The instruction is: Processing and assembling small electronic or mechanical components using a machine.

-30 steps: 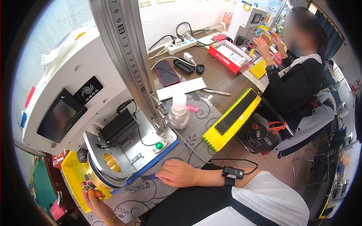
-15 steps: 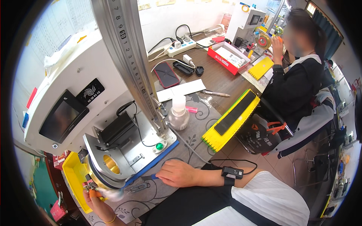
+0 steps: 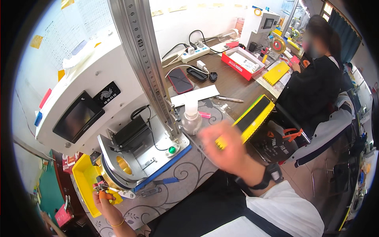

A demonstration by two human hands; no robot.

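Note:
My left hand (image 3: 103,204) is closed around a small tool with an orange handle (image 3: 106,195) and a metal head, held against the near side of the machine's round brass-coloured wheel (image 3: 107,173). Raised over the cloth, my right hand (image 3: 225,146) is smeared by motion, so its fingers and anything in them cannot be made out. It covers part of the long yellow case (image 3: 254,120) with a dark strip. Beside the machine's blue base edge lie a blue-handled tool (image 3: 169,181) and a grey metal tool (image 3: 150,192).
A white-capped clear bottle (image 3: 192,123) stands right of the upright metal ruler column (image 3: 144,59). Behind it are a phone (image 3: 180,81), a pen (image 3: 229,98) and a red box (image 3: 241,65). A yellow bin (image 3: 84,185) sits left of the wheel; a co-worker (image 3: 316,75) sits at right.
My right hand has lifted off the blue-handled tool and swung right and away, toward the yellow case. White fluff under the wheel is no longer visible. My left hand still grips the orange-handled tool.

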